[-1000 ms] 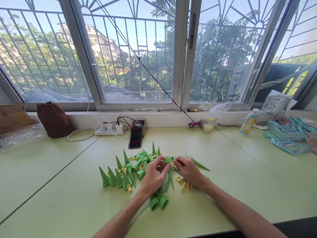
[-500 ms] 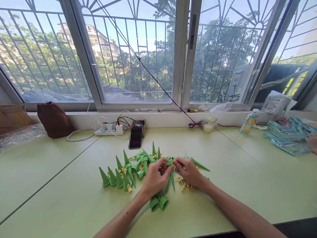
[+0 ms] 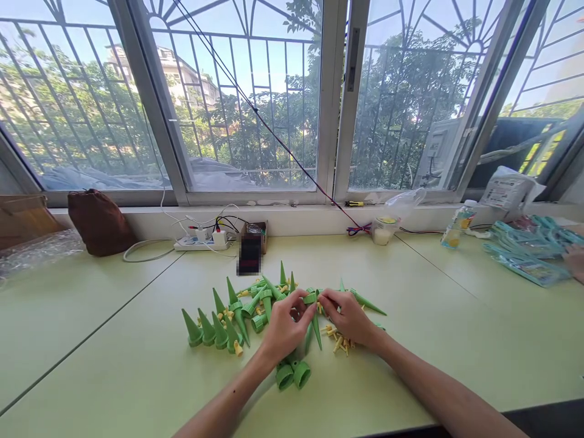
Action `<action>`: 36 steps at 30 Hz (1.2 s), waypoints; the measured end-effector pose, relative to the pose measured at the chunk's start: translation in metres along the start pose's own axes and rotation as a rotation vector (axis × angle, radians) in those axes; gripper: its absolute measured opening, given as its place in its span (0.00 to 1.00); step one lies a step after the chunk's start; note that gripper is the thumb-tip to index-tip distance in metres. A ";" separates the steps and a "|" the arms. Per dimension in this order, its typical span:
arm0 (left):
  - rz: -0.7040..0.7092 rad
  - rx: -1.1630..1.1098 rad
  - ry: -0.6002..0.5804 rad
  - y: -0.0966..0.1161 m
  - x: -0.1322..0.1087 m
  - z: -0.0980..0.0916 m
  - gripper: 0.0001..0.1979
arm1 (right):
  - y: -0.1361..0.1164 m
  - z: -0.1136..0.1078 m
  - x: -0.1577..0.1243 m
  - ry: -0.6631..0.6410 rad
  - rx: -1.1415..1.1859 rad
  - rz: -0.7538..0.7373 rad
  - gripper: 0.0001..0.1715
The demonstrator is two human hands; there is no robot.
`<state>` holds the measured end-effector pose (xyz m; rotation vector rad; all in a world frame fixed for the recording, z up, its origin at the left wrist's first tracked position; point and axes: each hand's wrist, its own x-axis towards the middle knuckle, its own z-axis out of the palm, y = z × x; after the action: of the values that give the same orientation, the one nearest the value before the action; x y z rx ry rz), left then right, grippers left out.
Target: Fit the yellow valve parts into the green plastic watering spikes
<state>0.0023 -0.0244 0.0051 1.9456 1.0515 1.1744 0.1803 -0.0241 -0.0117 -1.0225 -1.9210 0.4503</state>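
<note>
A green ribbed plastic cap (image 3: 310, 298) is pinched in the fingers of my left hand (image 3: 286, 328). Against the cap's right side, my right hand (image 3: 350, 317) has thumb and forefinger pressed together; what they hold, if anything, is too small to make out. Below the cap a green spike (image 3: 317, 333) points down, and I cannot tell whether it is joined to the cap. Small yellow plastic pieces (image 3: 339, 342) lie under my right hand. Two hollow green caps (image 3: 302, 374) rest nearer to me, and several green cones (image 3: 220, 333) stand in a row on the left.
Behind my hands lies a heap of green spikes (image 3: 266, 296) mixed with yellow pieces. A power strip (image 3: 201, 243), a brown bag (image 3: 98, 222), a plastic cup (image 3: 382, 232) and a bottle (image 3: 458, 226) line the window side. Another person's hand (image 3: 575, 261) is beside teal-edged packages (image 3: 524, 264).
</note>
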 end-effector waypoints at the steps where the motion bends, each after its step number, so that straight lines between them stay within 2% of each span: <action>1: 0.000 0.002 -0.001 0.000 0.000 0.000 0.12 | -0.001 0.000 0.000 -0.001 0.001 -0.002 0.17; 12: -0.002 -0.023 0.011 -0.001 0.000 0.000 0.12 | 0.003 0.001 0.000 0.002 0.006 -0.016 0.16; 36: 0.009 0.115 -0.051 -0.004 -0.001 -0.001 0.12 | 0.005 0.002 0.000 -0.039 -0.028 -0.026 0.19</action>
<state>0.0003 -0.0231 0.0023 2.0592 1.1065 1.0843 0.1809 -0.0212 -0.0159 -1.0124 -1.9778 0.4325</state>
